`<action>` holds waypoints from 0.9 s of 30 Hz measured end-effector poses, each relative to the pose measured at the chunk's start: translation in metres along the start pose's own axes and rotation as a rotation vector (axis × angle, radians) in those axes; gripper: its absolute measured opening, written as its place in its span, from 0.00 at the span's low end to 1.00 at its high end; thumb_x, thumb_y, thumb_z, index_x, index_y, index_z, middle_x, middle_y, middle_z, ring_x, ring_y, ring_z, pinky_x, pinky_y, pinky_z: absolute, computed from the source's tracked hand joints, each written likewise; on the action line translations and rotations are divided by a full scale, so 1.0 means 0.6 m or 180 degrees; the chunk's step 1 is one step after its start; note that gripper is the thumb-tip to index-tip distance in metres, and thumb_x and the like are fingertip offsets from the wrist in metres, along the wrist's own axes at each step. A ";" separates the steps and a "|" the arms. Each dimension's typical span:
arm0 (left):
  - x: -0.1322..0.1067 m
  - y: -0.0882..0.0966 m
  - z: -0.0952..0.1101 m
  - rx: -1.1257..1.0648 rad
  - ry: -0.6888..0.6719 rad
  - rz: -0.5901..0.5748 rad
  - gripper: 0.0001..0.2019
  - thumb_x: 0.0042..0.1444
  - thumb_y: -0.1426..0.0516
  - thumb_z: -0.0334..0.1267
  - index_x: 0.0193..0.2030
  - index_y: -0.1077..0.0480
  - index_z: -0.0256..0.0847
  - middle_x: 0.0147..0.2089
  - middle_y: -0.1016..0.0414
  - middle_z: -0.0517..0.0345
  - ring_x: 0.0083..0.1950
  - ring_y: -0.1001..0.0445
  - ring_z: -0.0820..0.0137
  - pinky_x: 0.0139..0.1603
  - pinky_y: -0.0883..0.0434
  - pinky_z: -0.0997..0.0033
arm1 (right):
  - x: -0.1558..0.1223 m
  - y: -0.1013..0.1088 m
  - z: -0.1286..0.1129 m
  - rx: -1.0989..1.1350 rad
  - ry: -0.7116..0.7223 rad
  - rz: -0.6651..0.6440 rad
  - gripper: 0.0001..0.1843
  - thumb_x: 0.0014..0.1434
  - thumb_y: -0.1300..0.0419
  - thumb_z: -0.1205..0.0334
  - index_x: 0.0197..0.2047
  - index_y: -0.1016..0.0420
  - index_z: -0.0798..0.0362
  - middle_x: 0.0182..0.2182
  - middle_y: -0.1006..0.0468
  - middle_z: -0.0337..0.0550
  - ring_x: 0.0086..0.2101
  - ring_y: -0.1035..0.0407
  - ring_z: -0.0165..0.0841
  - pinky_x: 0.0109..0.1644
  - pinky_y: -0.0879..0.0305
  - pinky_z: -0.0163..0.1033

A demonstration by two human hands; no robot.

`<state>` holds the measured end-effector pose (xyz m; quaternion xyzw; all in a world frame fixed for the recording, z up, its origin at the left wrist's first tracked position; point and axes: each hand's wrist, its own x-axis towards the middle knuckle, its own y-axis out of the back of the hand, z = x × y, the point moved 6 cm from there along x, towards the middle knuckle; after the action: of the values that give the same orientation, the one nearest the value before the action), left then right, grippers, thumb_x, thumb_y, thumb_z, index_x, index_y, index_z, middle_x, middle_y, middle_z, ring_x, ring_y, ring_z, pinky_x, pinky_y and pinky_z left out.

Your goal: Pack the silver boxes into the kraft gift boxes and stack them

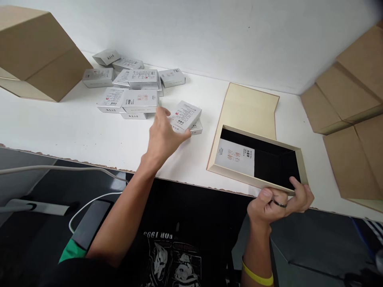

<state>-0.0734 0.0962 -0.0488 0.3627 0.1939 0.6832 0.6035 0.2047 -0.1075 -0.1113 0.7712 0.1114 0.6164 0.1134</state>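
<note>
My left hand (pixel 163 137) reaches over the table with thumb and fingers spread. It is right at a small silver-white carton (pixel 186 114) that lies tilted on top of another carton (pixel 196 127); whether the fingertips touch it I cannot tell. My right hand (pixel 281 201) grips the front right corner of an open cream gift box (pixel 245 175), with a finger over its rim. The box has a black inside, and one white printed carton (pixel 235 157) lies in its left part. Its cream lid (pixel 247 109) is folded back towards the wall.
Several silver-white cartons (pixel 140 99) are heaped at the back left. A large tan box (pixel 38 52) stands at the far left, and stacked tan boxes (pixel 350 155) stand at the right. A white wall (pixel 209 36) runs behind the table. Cables (pixel 89 169) hang below the front edge.
</note>
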 end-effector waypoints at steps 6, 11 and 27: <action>-0.003 0.038 0.066 -0.0686 -0.0829 0.0518 0.31 0.61 0.37 0.42 0.62 0.52 0.53 0.66 0.35 0.47 0.63 0.27 0.57 0.59 0.25 0.48 | 0.002 0.000 -0.006 0.0114 -0.0090 -0.0160 0.11 0.68 0.45 0.59 0.33 0.29 0.49 0.59 0.27 0.57 0.65 0.39 0.58 0.65 0.43 0.72; -0.028 -0.010 0.200 -0.0408 -0.2312 -0.1572 0.32 0.65 0.40 0.54 0.66 0.49 0.42 0.70 0.37 0.40 0.68 0.32 0.59 0.70 0.37 0.48 | 0.002 0.002 -0.005 0.0115 0.0011 -0.0203 0.10 0.68 0.44 0.60 0.32 0.33 0.50 0.60 0.27 0.58 0.65 0.39 0.58 0.65 0.43 0.72; -0.049 -0.039 0.201 -0.0183 -0.2119 -0.1963 0.41 0.48 0.26 0.47 0.65 0.38 0.45 0.63 0.25 0.49 0.64 0.26 0.52 0.62 0.27 0.51 | 0.010 0.000 -0.002 0.0320 -0.0207 -0.0215 0.07 0.67 0.45 0.57 0.37 0.31 0.49 0.58 0.29 0.57 0.63 0.38 0.59 0.63 0.41 0.71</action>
<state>0.0306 0.0517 0.0068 0.4709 0.0692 0.3228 0.8181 0.2047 -0.1059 -0.1056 0.7913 0.1645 0.5805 0.0989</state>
